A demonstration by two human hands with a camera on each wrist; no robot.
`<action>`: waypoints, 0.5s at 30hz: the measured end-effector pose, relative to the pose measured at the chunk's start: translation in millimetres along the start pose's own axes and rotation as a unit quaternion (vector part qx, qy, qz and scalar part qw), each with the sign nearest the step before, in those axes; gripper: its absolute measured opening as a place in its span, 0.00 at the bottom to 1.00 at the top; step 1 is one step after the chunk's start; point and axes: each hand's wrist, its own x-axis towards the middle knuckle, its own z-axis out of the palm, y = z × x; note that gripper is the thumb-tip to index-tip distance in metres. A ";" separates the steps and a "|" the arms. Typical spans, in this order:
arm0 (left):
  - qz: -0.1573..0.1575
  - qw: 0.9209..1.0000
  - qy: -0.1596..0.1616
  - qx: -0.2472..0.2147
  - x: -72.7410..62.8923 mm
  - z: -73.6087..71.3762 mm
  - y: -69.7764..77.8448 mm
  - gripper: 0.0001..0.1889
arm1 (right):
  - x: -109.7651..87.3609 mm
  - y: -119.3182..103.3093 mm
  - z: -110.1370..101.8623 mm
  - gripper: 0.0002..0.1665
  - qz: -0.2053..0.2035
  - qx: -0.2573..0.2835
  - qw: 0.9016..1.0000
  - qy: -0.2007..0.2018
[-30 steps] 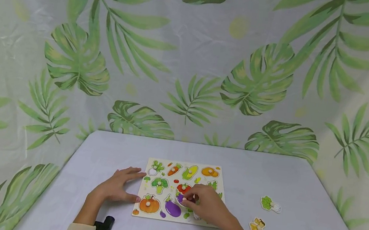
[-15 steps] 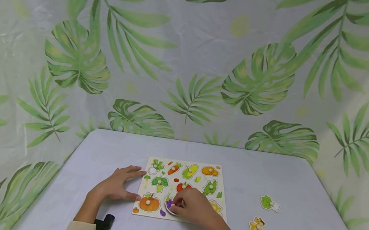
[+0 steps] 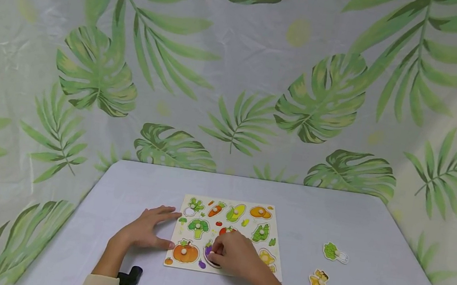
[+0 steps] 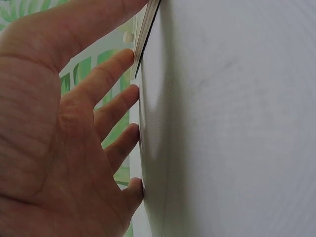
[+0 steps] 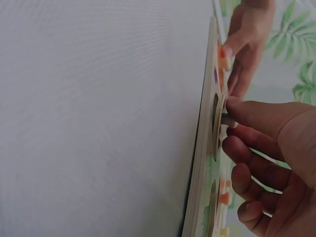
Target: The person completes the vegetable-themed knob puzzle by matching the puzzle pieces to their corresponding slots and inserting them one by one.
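A vegetable peg puzzle board [image 3: 217, 267] lies flat on the table. Above its lower middle, my right hand [image 3: 236, 254] pinches the knob of a purple eggplant piece [image 3: 207, 249] between thumb and fingers. In the right wrist view, the eggplant piece [image 5: 216, 133] sits against the board face, slightly proud of it; whether it is seated I cannot tell. My left hand [image 3: 144, 228] rests at the board's left edge, fingers spread, with thumb and index fingertips touching the side. The pumpkin piece [image 3: 185, 252] lies just left of the eggplant. The tomato piece [image 3: 227, 230] is partly hidden behind my right hand.
Off the board to the right lie a leafy green vegetable piece [image 3: 335, 252] and a yellow-brown piece [image 3: 319, 283]. Broccoli [image 3: 198, 227], carrot [image 3: 216, 209] and corn [image 3: 235, 213] pieces sit on the board. A leaf-print curtain [image 3: 237, 67] hangs behind the table [image 3: 147, 180].
My right hand has carried the eggplant piece left and down from near the tomato to the eggplant picture, then shifted only slightly. The left hand stays put.
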 end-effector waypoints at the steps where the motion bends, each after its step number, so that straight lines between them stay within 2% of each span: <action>1: 0.000 1.000 0.000 0.000 0.1 0.0 0.3 0.47 | 0.3 0.1 0.5 0.08 0.002 0.000 1.000 0.000; 15: -0.005 1.000 0.001 0.002 -0.4 -2.0 4.1 0.46 | 1.6 1.3 5.4 0.09 0.017 0.006 1.000 0.000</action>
